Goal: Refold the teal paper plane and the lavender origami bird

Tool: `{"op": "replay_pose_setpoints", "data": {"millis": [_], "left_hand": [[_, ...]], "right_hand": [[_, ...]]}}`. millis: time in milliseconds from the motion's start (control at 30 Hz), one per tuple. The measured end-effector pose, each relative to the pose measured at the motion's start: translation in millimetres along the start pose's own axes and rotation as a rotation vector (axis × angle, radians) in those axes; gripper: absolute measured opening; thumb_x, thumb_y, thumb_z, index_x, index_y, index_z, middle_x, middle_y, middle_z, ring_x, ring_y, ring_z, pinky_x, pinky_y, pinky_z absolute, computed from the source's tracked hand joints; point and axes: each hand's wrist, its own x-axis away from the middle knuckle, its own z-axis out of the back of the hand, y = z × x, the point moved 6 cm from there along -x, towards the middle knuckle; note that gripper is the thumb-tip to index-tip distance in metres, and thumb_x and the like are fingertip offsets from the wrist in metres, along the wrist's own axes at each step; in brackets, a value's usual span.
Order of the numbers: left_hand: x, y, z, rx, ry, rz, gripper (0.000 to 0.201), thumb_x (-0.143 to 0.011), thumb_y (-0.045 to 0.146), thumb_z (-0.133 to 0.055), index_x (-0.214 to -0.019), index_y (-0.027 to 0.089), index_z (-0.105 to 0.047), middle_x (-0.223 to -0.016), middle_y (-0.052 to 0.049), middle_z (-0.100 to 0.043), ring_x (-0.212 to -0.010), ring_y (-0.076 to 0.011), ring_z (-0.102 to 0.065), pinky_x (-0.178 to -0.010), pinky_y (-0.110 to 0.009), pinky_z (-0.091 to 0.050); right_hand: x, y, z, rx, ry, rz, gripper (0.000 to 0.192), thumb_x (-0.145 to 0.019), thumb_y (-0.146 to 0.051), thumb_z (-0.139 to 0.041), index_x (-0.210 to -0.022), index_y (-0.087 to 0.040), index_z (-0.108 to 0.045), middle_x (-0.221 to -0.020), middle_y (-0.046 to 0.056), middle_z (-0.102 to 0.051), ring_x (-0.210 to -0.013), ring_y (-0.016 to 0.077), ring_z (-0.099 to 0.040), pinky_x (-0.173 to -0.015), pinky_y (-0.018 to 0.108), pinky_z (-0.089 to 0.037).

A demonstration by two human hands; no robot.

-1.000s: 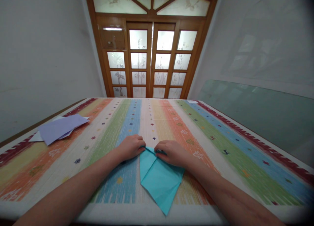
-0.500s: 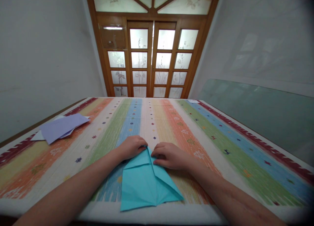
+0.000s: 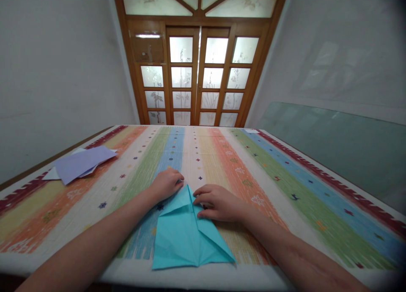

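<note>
Head view: a blue paper [image 3: 176, 241], folded, lies flat at the near edge of a striped cloth [image 3: 263, 186], its narrow tip pointing far and its broad edge facing near. One second earlier, the far edge sits between both hands and a corner points near; half a second earlier, the paper already has its present attitude, and it now lies slightly farther left at its near edge. A crease runs from the tip toward the near edge, with a raised fold to its right and a slanting flap to its left.

The left hand [image 3: 167, 184] lies just left of the tip, its fingers half curled. Half a second ago its fingertips are at the tip; now the tip shows uncovered, and the hand grips nothing visible. Whether thumb and fingers meet cannot be told. The right hand [image 3: 218, 202] lies over the paper's right side, palm down, thumb and fingers parted, fingertips near the crease. It is about where it is half a second ago and has no evident grip; how firmly it presses cannot be told.

Far left, a purple sheet [image 3: 84, 163] overlaps white sheets [image 3: 51, 174], unchanged. At the far end stands a wooden door [image 3: 196, 20].
</note>
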Motion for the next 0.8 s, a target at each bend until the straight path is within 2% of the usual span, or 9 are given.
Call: {"op": "replay_pose_setpoints", "data": {"millis": [167,300,467,800], "left_hand": [[0.9,13.1,0.0,0.077,-0.076,-0.159,0.018,-0.089,0.035,-0.061,-0.095,0.023,-0.072,-0.094,-0.005,-0.071,-0.095,-0.022,-0.062,-0.084,-0.032,-0.044],[2.7,20.4,1.8,0.124,-0.14,-0.245,0.02,-0.087,0.039,-0.064,-0.095,0.023,-0.072,-0.097,-0.004,-0.071,-0.093,-0.0209,-0.063,-0.083,-0.031,-0.044],[3.5,21.9,5.6,0.145,-0.126,-0.266,0.024,-0.085,0.038,-0.066,-0.102,0.021,-0.07,-0.102,-0.005,-0.07,-0.097,-0.0217,-0.063,-0.085,-0.032,-0.045],[5.3,25.8,5.9,0.143,-0.144,-0.319,0.024,-0.088,0.033,-0.062,-0.107,0.022,-0.071,-0.103,-0.006,-0.072,-0.097,-0.0215,-0.064,-0.087,-0.033,-0.046]], "right_hand": [[0.9,-2.0,-1.0,-0.036,-0.024,0.003,0.034,-0.089,-0.041,-0.063,-0.115,-0.02,-0.068,-0.121,0.01,-0.065,-0.109,0.0218,-0.061,-0.094,0.032,-0.044],[2.4,-4.6,1.5,-0.079,-0.017,-0.017,0.028,-0.093,-0.026,-0.054,-0.118,-0.021,-0.067,-0.119,0.008,-0.068,-0.107,0.0195,-0.063,-0.095,0.032,-0.045],[2.5,-8.9,2.3,-0.105,-0.03,0.016,0.035,-0.092,-0.015,-0.048,-0.122,-0.019,-0.065,-0.12,0.009,-0.068,-0.108,0.0198,-0.063,-0.096,0.034,-0.047],[2.8,-9.3,-0.7,-0.117,-0.041,0.053,0.034,-0.087,-0.018,-0.055,-0.119,-0.019,-0.066,-0.121,0.01,-0.067,-0.11,0.0219,-0.063,-0.096,0.036,-0.047]]}}
